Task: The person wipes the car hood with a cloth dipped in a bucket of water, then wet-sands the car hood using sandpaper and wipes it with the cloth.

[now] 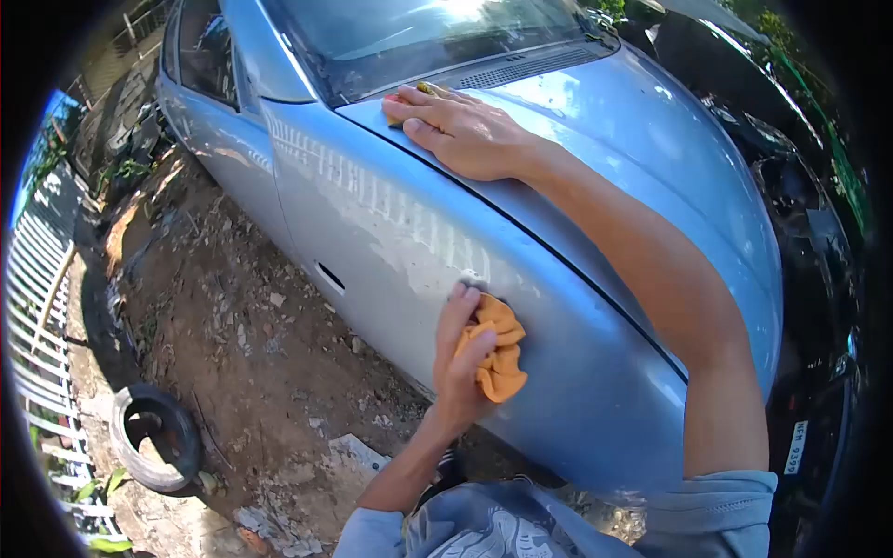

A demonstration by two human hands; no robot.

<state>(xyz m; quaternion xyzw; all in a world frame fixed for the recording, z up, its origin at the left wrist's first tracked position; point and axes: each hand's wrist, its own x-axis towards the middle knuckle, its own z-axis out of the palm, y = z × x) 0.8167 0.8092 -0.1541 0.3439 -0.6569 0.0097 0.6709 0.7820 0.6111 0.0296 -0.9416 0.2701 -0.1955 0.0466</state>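
Observation:
My left hand (456,367) is closed around a crumpled orange cloth (502,358), close against the front fender (391,223) of a silver-blue car. Its fingertips are beside a small pale spot on the fender. Farther up, my right hand (479,135) lies over the near edge of the hood (642,167), by the base of the windshield. Under its fingers is a small red and yellow piece (395,110) with a dark edge, mostly covered. I cannot tell exactly what it is.
A loose tire (191,446) lies on the rubble-strewn dirt (279,372) at left. A white slatted fence (37,307) runs along the far left. A dark car (809,409) stands close on the right. The windshield (419,37) is above the hood.

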